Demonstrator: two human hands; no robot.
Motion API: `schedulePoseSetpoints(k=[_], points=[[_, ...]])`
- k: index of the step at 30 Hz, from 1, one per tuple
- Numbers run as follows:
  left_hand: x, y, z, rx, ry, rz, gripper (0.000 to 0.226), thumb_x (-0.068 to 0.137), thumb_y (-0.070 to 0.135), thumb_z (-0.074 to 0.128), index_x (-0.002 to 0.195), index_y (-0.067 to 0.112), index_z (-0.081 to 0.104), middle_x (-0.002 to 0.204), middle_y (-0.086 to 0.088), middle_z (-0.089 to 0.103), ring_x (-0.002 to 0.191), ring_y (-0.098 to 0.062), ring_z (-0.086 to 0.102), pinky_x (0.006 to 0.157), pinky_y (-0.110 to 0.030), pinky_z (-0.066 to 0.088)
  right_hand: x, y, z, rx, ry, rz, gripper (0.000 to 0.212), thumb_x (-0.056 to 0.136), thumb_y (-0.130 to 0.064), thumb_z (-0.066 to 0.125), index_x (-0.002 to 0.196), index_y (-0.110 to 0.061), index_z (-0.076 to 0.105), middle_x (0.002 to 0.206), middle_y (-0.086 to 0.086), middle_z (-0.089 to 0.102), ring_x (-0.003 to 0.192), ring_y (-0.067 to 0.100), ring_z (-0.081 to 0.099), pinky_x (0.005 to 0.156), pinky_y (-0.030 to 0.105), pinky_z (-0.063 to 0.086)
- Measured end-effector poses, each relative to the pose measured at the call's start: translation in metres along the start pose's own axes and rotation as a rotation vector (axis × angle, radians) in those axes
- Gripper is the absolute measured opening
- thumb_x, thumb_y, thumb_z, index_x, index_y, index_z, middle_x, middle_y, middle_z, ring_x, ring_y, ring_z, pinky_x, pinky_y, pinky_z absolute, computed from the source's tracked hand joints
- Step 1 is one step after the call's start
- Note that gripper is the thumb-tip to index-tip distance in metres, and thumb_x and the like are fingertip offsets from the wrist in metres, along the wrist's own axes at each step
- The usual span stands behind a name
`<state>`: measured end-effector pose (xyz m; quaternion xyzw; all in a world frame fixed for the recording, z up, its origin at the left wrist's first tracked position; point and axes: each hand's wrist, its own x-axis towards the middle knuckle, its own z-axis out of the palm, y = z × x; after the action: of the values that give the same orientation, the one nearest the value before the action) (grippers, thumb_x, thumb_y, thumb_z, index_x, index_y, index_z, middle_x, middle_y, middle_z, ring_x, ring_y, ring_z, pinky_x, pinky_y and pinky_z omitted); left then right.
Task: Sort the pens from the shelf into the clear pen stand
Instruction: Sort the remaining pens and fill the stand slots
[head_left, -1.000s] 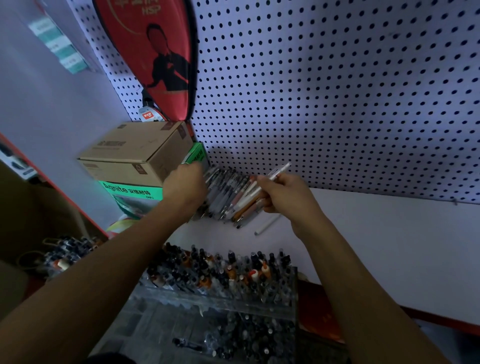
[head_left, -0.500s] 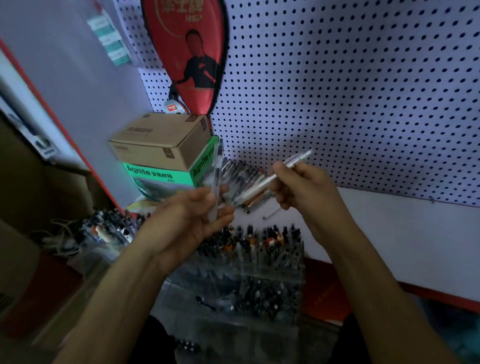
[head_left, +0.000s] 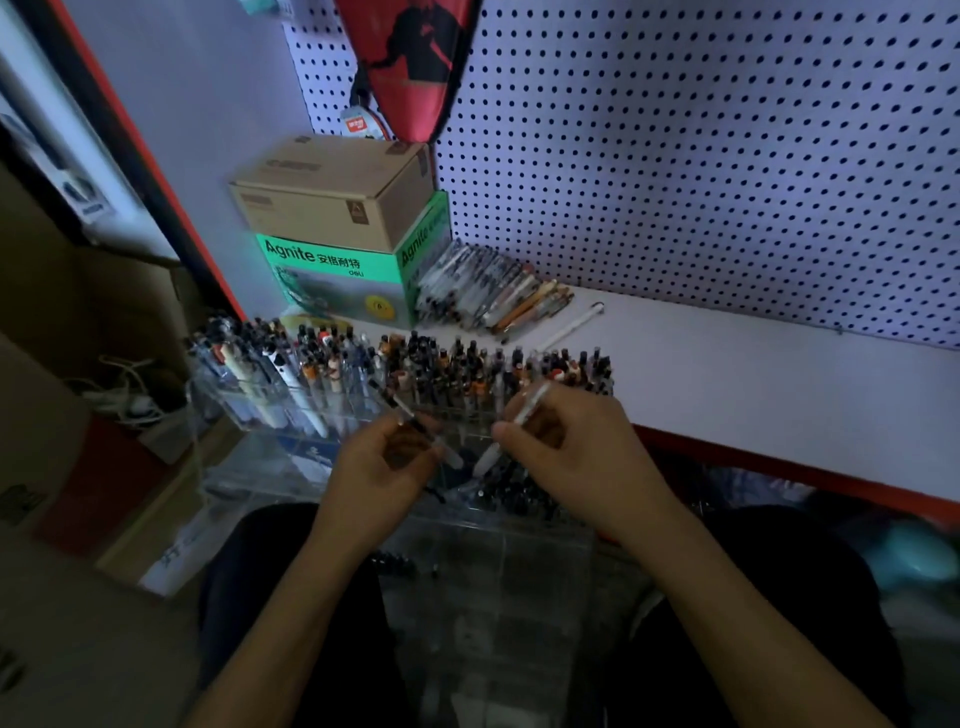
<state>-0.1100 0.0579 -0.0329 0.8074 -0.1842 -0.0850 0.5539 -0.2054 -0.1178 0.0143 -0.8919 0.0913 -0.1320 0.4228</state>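
Left hand (head_left: 382, 462): we grip a dark pen (head_left: 415, 423) | right hand (head_left: 563, 452): we grip a white pen (head_left: 511, 423) | both over stand (head_left: 311, 415) | pile (head_left: 483, 291) at shelf (head_left: 753, 374) back

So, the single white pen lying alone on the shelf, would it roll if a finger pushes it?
Probably. The white pen looks round and slim on a smooth shelf, so a sideways push may roll it. Its clip end could stop it. It looks stiff and light.
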Motion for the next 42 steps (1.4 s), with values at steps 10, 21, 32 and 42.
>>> schedulePoseSetpoints(k=[10, 21, 32, 42], points=[[0.0, -0.019, 0.002, 0.306, 0.009, 0.157, 0.013, 0.087, 0.015, 0.071, 0.098, 0.021, 0.068, 0.09, 0.009, 0.069, 0.084, 0.004, 0.062, 0.074, -0.011, 0.05, 0.014, 0.015, 0.034, -0.3, -0.079, -0.033, 0.01, 0.092, -0.027, 0.065, 0.099, -0.022, 0.069, 0.09, -0.002, 0.072, 0.081, 0.014, 0.067, 0.077, 0.04, 0.059], [0.003, -0.009, 0.012, 0.463, 0.192, 0.209, 0.013, 0.086, 0.019, 0.072, 0.098, 0.013, 0.071, 0.088, -0.002, 0.073, 0.08, -0.018, 0.067, 0.073, -0.029, 0.054, 0.016, 0.016, 0.025, -0.284, -0.052, 0.002, 0.012, 0.091, -0.025, 0.067, 0.101, -0.019, 0.072, 0.092, -0.004, 0.073, 0.082, 0.009, 0.067, 0.08, 0.034, 0.059], [0.004, -0.018, 0.033, 0.847, -0.119, 0.015, 0.026, 0.088, 0.022, 0.059, 0.112, 0.025, 0.067, 0.101, -0.006, 0.071, 0.096, -0.03, 0.064, 0.076, -0.037, 0.053, 0.012, 0.012, 0.016, -0.255, -0.045, 0.042, 0.01, 0.091, -0.029, 0.069, 0.1, -0.023, 0.07, 0.087, -0.012, 0.068, 0.078, -0.002, 0.062, 0.076, 0.017, 0.051], [-0.001, 0.01, 0.003, 0.226, 0.113, 0.342, 0.025, 0.086, 0.006, 0.07, 0.109, 0.016, 0.071, 0.094, 0.011, 0.071, 0.087, 0.005, 0.063, 0.079, -0.004, 0.045, 0.006, 0.004, -0.023, 0.062, 0.122, 0.039, 0.002, 0.088, -0.026, 0.071, 0.089, -0.027, 0.073, 0.078, -0.013, 0.069, 0.07, -0.001, 0.065, 0.069, 0.017, 0.054]])
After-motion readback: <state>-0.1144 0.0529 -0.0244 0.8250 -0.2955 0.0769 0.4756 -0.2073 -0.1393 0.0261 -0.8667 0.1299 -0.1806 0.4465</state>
